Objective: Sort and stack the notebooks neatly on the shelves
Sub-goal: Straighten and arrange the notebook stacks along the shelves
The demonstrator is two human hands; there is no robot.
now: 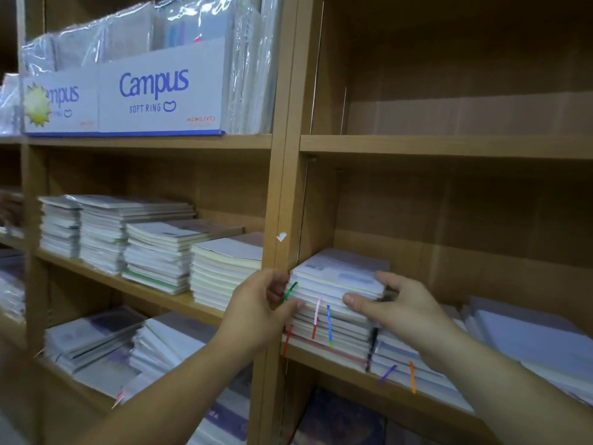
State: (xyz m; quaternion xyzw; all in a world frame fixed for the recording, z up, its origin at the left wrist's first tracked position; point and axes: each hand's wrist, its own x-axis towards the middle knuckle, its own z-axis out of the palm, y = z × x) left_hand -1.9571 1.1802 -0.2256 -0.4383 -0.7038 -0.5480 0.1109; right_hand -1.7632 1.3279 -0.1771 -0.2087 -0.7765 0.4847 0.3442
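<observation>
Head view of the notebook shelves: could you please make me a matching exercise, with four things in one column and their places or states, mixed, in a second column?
Column one:
1. Campus box
2. notebook stack with coloured ribbons
3. left hand
4. right hand

Column two:
A. thumb on the stack's front, fingers on its top
B. on the upper left shelf
C. held between both hands
D. at the stack's left edge

Pairs: 1-B, 2-C, 3-D, 4-A.
</observation>
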